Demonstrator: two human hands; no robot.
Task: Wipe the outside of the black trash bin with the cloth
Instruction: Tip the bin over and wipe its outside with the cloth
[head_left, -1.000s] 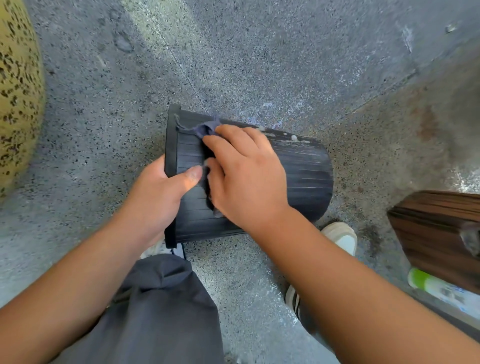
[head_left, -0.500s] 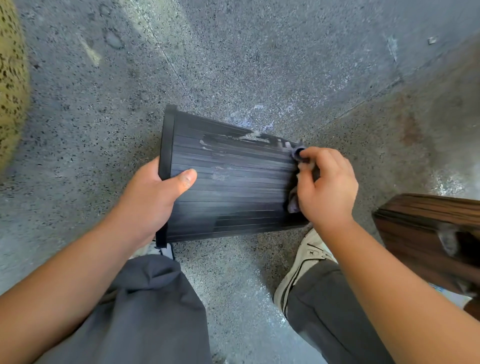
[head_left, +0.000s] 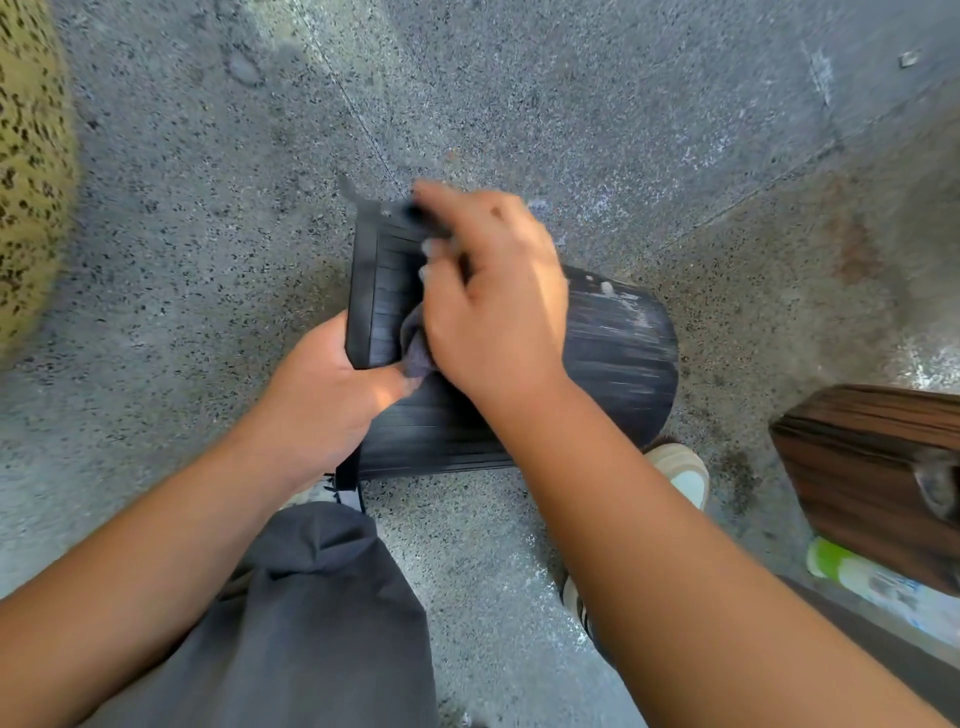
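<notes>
The black trash bin (head_left: 618, 364) lies on its side on the speckled floor, rim to the left and base to the right. Its ribbed wall carries pale dusty streaks near the base. My left hand (head_left: 322, 400) grips the rim end, thumb lying across the wall. My right hand (head_left: 493, 296) holds a dark grey cloth (head_left: 415, 348) bunched under its fingers and presses it on the wall close to the rim. Most of the cloth is hidden beneath that hand, which is motion-blurred.
A dark wooden box (head_left: 878, 473) stands at the right, with a green-capped white bottle (head_left: 878, 582) below it. A yellow speckled object (head_left: 26, 171) fills the left edge. My grey trouser knee (head_left: 322, 597) and pale shoes (head_left: 680, 467) sit near the bin.
My right hand swept the cloth from the rim to the bin's base end and has come back to the rim. My left hand kept its grip on the rim.
</notes>
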